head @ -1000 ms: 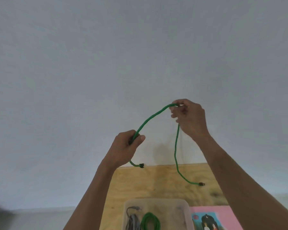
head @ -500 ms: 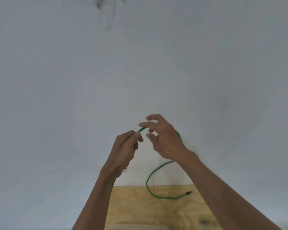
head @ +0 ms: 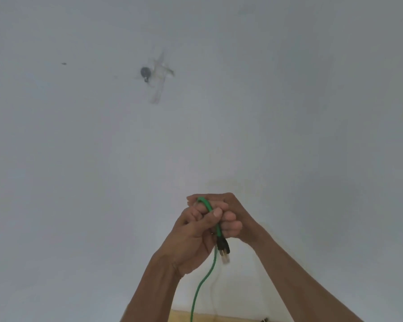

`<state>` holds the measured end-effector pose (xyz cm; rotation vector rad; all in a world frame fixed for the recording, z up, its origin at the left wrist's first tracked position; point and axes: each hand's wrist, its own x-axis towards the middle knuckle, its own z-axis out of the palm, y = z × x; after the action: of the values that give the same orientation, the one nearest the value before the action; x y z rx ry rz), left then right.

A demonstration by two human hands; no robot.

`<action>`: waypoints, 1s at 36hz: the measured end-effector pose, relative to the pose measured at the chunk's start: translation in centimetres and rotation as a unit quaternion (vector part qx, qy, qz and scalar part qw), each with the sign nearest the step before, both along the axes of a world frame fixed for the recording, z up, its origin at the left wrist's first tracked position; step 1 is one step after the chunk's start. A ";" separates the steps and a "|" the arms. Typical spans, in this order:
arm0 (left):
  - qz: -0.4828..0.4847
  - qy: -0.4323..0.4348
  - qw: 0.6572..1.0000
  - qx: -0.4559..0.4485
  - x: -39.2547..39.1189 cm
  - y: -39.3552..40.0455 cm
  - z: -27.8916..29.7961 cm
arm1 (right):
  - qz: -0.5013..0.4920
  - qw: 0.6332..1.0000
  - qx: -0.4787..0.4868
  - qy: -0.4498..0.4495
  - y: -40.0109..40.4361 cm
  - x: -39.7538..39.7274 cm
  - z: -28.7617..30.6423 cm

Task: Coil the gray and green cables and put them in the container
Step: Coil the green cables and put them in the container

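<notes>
A thin green cable (head: 204, 278) is held up in front of the white wall. My left hand (head: 193, 238) grips it in a fist, thumb pressed on the strand near the top. My right hand (head: 230, 219) is closed against the left one, fingers curled around the same cable. A small loop of the cable arcs over the knuckles. One end with a black and clear plug (head: 223, 251) hangs just below the hands. The rest of the cable drops down out of the bottom edge. The container and the gray cable are out of view.
A white wall (head: 102, 159) fills most of the view, with a dark hook and taped patch (head: 154, 75) high up. A strip of the wooden table (head: 230, 318) shows at the bottom edge.
The view tilted upward, so the container left the frame. My hands came together from apart, and the long slack loop is now gathered between them, one plug hanging below.
</notes>
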<state>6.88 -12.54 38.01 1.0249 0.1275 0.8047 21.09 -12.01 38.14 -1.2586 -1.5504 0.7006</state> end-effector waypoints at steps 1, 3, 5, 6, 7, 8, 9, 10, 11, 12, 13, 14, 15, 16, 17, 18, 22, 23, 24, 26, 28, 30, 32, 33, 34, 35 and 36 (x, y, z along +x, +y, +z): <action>0.014 -0.007 1.000 0.000 0.4 0.0 0.3 | 0.018 1.000 0.001 0.001 0.1 -0.2 -0.2; 0.039 -0.017 0.999 0.002 0.9 0.1 1.0 | 0.042 0.999 -0.002 0.034 -0.1 -0.8 -0.4; 0.058 -0.035 0.998 -0.011 1.1 0.6 1.8 | 0.021 0.999 -0.018 0.028 -1.2 -1.4 -0.3; 0.064 -0.041 0.997 -0.017 1.1 1.0 2.3 | 0.002 1.000 -0.006 0.019 -1.5 -1.6 -0.4; 0.072 -0.041 0.996 -0.016 1.1 1.3 2.6 | -0.016 1.000 0.009 0.019 -1.8 -1.4 -1.0; 0.084 -0.034 0.996 -0.010 1.2 1.7 3.0 | -0.026 0.998 0.013 0.058 -2.1 -1.5 -1.4; 0.100 -0.024 0.995 0.003 1.2 2.0 3.4 | -0.031 0.997 0.007 0.077 -1.9 -1.6 -1.8; 0.119 -0.013 0.993 0.017 1.2 2.4 3.8 | -0.037 0.997 -0.002 0.072 -2.1 -2.0 -1.8; 0.138 -0.001 0.990 0.032 1.2 2.7 4.1 | -0.047 0.996 -0.006 0.082 -2.1 -2.4 -1.8; 0.153 0.014 0.987 0.048 1.2 3.0 4.5 | -0.057 0.993 -0.003 0.099 -2.1 -2.6 -1.9; 0.164 0.031 0.984 0.064 1.2 3.3 4.7 | -0.068 0.991 0.003 0.116 -2.2 -2.9 -1.9; 0.171 0.047 0.981 0.080 1.2 3.5 4.9 | -0.083 0.989 0.010 0.122 -2.3 -3.2 -2.1; 0.176 0.063 0.977 0.099 1.1 3.8 5.1 | -0.095 0.987 0.018 0.129 -2.3 -3.3 -2.2; 0.181 0.077 0.973 0.120 1.1 4.0 5.1 | -0.105 0.985 0.024 0.132 -2.4 -3.5 -2.3; 0.186 0.089 0.968 0.144 1.1 4.2 5.1 | -0.115 0.984 0.021 0.133 -2.5 -3.7 -2.4; 0.193 0.099 0.962 0.166 1.1 4.4 5.1 | -0.126 0.982 0.016 0.142 -2.5 -3.9 -2.4; 0.230 0.140 0.935 0.229 1.3 5.4 4.6 | -0.163 0.976 0.012 0.143 -2.8 -4.8 -2.5; 0.230 0.147 0.932 0.237 1.3 5.5 4.5 | -0.175 0.975 0.012 0.139 -2.9 -4.9 -2.7; 0.225 0.153 0.931 0.245 1.2 5.7 4.3 | -0.192 0.973 0.013 0.131 -3.0 -4.9 -2.8; 0.208 0.161 0.928 0.263 0.8 5.7 4.1 | -0.221 0.970 0.024 0.095 -3.4 -4.6 -2.7; 0.195 0.167 0.923 0.287 0.3 5.8 4.0 | -0.221 0.974 0.029 0.045 -4.0 -4.0 -2.3; 0.201 0.186 0.906 0.324 -0.3 6.2 4.0 | -0.208 0.978 0.028 -0.012 -4.7 -3.4 -1.8; 0.210 0.206 0.892 0.344 -0.8 6.8 3.9 | -0.208 0.974 0.030 -0.081 -5.2 -2.8 -1.2; 0.210 0.216 0.887 0.350 -1.0 7.0 3.7 | -0.207 0.971 0.032 -0.113 -5.3 -2.5 -1.0; 0.207 0.230 0.880 0.360 -1.1 7.0 3.5 | -0.204 0.968 0.035 -0.140 -5.4 -2.3 -0.7; 0.201 0.247 0.871 0.374 -1.2 7.0 3.2 | -0.203 0.965 0.042 -0.164 -5.3 -2.0 -0.5; 0.195 0.265 0.860 0.390 -1.1 7.0 2.9 | -0.206 0.959 0.053 -0.188 -5.2 -1.7 -0.4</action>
<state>5.74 -5.52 40.88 2.0332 0.5257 0.9412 19.36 -17.26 37.78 -1.6325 -1.5243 0.1093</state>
